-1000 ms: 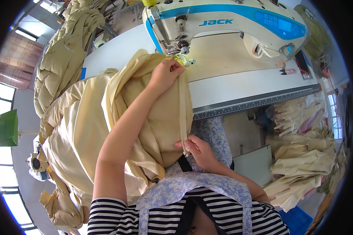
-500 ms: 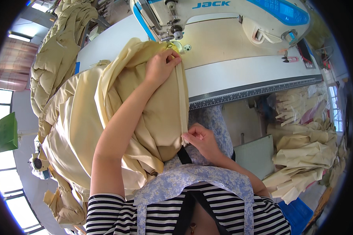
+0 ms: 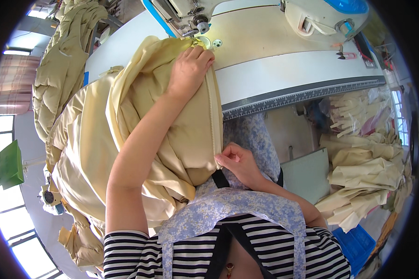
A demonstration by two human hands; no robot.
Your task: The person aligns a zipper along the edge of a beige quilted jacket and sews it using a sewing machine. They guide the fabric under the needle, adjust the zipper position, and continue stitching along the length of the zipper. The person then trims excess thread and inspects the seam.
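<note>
A pale yellow-beige garment [image 3: 181,135], apparently a jacket, lies over the table's near edge and my lap. Along its right edge runs a light zipper [image 3: 211,111] that leads up to the needle area of a sewing machine [image 3: 191,21]. My left hand [image 3: 190,69] rests on the cloth just below the presser foot, its bent fingers gripping the zipper edge; the fingertips are partly hidden. Lower down, my right hand [image 3: 239,162] pinches the zipper's bottom end between thumb and forefinger. The stretch between both hands lies nearly straight.
A ruler strip [image 3: 307,95] lines the table's front edge. Small pink-handled snips [image 3: 347,56] lie at the right. Cream cloth pieces [image 3: 363,172] are heaped right of my lap, above a blue bin [image 3: 356,246]. A puffy beige garment [image 3: 63,69] hangs at far left.
My left hand has moved slightly nearer the presser foot, and its fingers look closer together. My right hand keeps its pinch on the zipper's lower end. The whole view has shifted a little.
</note>
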